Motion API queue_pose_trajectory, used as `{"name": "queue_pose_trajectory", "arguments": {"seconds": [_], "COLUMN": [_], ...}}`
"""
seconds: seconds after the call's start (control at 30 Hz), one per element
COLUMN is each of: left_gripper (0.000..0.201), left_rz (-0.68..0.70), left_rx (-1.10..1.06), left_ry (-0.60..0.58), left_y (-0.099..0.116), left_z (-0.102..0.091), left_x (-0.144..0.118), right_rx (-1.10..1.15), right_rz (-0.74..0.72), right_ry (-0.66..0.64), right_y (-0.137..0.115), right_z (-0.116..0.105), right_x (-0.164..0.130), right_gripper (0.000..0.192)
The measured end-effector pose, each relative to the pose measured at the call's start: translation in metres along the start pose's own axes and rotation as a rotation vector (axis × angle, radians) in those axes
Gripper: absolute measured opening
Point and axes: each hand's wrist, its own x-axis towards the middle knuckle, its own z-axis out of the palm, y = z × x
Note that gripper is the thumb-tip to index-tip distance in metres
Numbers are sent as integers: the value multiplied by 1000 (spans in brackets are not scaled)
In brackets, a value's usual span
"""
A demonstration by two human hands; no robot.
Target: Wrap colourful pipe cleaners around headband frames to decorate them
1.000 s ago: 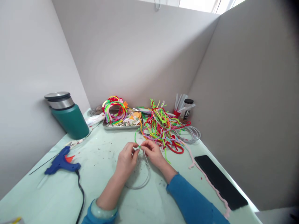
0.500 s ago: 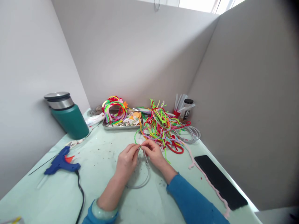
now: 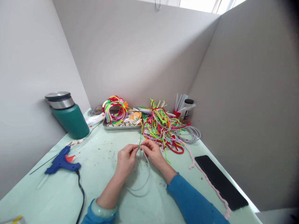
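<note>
My left hand (image 3: 125,158) and right hand (image 3: 151,152) pinch the thin green fuzzy pipe cleaner (image 3: 140,140) onto the pale plastic headband hoop (image 3: 143,182) — fingertips meeting, so the wrap stays tight; hoop hangs just above the mint-green table (image 3: 102,174).

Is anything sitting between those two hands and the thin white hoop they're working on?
Nothing visible: the left hand and right hand already pinch the white hoop at its top, with a green pipe cleaner there.
</note>
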Motion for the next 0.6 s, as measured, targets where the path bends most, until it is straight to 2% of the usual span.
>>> {"name": "queue_pose_trajectory", "arguments": {"seconds": [0.1, 0.27, 0.43, 0.6], "left_gripper": [23, 27, 28, 27], "left_rz": [-86, -195, -233, -286], "left_rx": [-94, -252, -313, -251], "left_ry": [23, -12, -34, 0], "left_y": [-1, 1, 2, -4], "left_z": [-1, 0, 1, 2], "left_x": [2, 4, 4, 6], "right_rx": [-72, -139, -13, 121], "right_rz": [46, 142, 121, 100], "right_ry": [-42, -70, -51, -38], "right_y": [1, 6, 6, 2], "right_z": [0, 0, -2, -3], "right_x": [-1, 0, 2, 2], "right_gripper": [29, 42, 32, 26]}}
